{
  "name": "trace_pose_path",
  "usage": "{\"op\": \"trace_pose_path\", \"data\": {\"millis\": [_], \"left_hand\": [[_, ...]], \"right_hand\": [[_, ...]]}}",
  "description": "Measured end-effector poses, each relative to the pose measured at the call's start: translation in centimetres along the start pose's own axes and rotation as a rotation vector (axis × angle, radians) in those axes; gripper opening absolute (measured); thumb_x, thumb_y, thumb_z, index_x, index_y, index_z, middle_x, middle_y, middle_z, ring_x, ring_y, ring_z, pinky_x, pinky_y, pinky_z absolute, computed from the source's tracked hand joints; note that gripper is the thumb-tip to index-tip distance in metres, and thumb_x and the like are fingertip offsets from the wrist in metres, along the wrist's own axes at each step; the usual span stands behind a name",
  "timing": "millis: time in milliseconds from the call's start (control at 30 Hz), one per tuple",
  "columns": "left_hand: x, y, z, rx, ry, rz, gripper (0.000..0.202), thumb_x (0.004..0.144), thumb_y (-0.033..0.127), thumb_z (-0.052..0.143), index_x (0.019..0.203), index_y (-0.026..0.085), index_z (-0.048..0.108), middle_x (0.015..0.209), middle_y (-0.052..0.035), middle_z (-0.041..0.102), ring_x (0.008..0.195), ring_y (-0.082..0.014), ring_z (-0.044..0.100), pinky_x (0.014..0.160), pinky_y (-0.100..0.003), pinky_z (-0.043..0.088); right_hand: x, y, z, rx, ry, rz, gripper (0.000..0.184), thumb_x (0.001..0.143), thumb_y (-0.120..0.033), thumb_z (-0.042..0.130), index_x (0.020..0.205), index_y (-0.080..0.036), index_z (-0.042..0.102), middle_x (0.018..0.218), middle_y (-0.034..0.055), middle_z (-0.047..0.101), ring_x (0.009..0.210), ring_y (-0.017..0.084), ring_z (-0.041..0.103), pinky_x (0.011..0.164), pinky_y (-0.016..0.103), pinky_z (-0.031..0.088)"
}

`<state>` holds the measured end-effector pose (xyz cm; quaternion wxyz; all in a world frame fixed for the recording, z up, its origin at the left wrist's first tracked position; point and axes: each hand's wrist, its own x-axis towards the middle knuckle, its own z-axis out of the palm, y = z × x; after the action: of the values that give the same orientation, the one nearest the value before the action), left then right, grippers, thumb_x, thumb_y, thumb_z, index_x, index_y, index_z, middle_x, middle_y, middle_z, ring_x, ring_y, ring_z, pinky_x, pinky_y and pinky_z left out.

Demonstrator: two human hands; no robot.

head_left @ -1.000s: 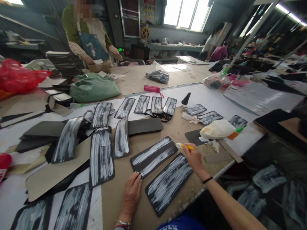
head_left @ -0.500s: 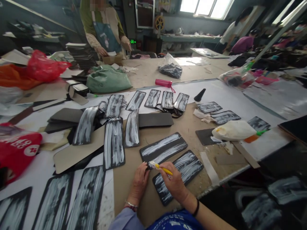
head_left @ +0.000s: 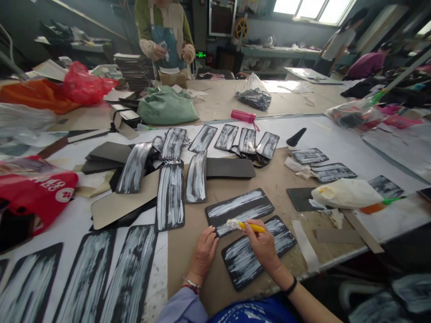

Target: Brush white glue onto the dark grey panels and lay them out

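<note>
Your right hand (head_left: 263,244) pinches the yellow-handled, white-tipped brush (head_left: 243,225), shifted away from your left hand (head_left: 203,249), whose close-set fingers touch the black rectangular panel (head_left: 240,211) on the brown-topped counter (head_left: 178,253); coating looks partial.

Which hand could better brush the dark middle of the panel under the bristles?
Probably the right hand: it holds the yellow-handled brush, bristles over the panel. The left hand is at the panel's near corner.

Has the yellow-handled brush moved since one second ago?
Yes. The yellow-handled brush has moved left and nearer, judged against the panel by the left hand: from its right end to its near side.
</note>
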<state>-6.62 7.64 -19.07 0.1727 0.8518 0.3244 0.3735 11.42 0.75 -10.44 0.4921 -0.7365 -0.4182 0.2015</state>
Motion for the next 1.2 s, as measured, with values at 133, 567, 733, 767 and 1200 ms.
{"op": "trace_pose_path", "data": {"millis": [133, 567, 733, 767, 1200], "left_hand": [[0.0, -0.1, 0.1, 0.015, 0.014, 0.027, 0.021, 0.083, 0.013, 0.052, 0.103, 0.018, 0.057, 0.105, -0.0083, 0.062, 0.105, -0.0182, 0.058, 0.088, -0.034, 0.054], [-0.1, -0.3, 0.2, 0.030, 0.004, 0.068, 0.025, 0.081, 0.012, 0.054, 0.105, 0.019, 0.057, 0.106, -0.0087, 0.062, 0.105, -0.0202, 0.059, 0.086, -0.035, 0.055], [-0.5, -0.8, 0.5, 0.034, -0.009, 0.097, 0.027, 0.081, 0.011, 0.054, 0.107, 0.017, 0.056, 0.109, -0.0104, 0.061, 0.106, -0.0210, 0.058, 0.086, -0.035, 0.055], [-0.6, -0.9, 0.5, 0.034, -0.004, 0.101, 0.027, 0.081, 0.011, 0.054, 0.107, 0.017, 0.056, 0.109, -0.0104, 0.061, 0.106, -0.0209, 0.058, 0.086, -0.035, 0.055], [-0.6, -0.2, 0.9, -0.020, 0.052, 0.024, 0.025, 0.083, 0.012, 0.051, 0.105, 0.021, 0.058, 0.108, -0.0086, 0.061, 0.106, -0.0203, 0.059, 0.087, -0.035, 0.055]], "right_hand": [[0.7, -0.6, 1.7, 0.138, -0.016, 0.087, 0.033, 0.086, -0.049, 0.052, 0.085, -0.018, 0.063, 0.087, 0.0082, 0.062, 0.071, 0.020, 0.064, 0.065, 0.033, 0.057], [8.6, 7.3, -8.0, -0.123, 0.264, 0.129, 0.050, 0.079, -0.064, 0.049, 0.084, -0.016, 0.060, 0.085, 0.0108, 0.064, 0.066, 0.022, 0.064, 0.066, 0.036, 0.055], [10.0, 7.3, -10.3, -0.264, 0.298, -0.003, 0.046, 0.082, -0.060, 0.047, 0.083, -0.016, 0.062, 0.089, 0.0114, 0.063, 0.076, 0.023, 0.062, 0.072, 0.037, 0.052], [10.0, 6.9, -10.2, -0.307, 0.291, -0.058, 0.045, 0.084, -0.058, 0.045, 0.083, -0.017, 0.062, 0.087, 0.0107, 0.063, 0.077, 0.023, 0.062, 0.074, 0.037, 0.051], [11.0, 5.0, -8.8, -0.354, 0.079, -0.260, 0.037, 0.089, -0.050, 0.040, 0.085, -0.021, 0.062, 0.083, 0.0081, 0.063, 0.080, 0.022, 0.061, 0.077, 0.035, 0.051]]}}
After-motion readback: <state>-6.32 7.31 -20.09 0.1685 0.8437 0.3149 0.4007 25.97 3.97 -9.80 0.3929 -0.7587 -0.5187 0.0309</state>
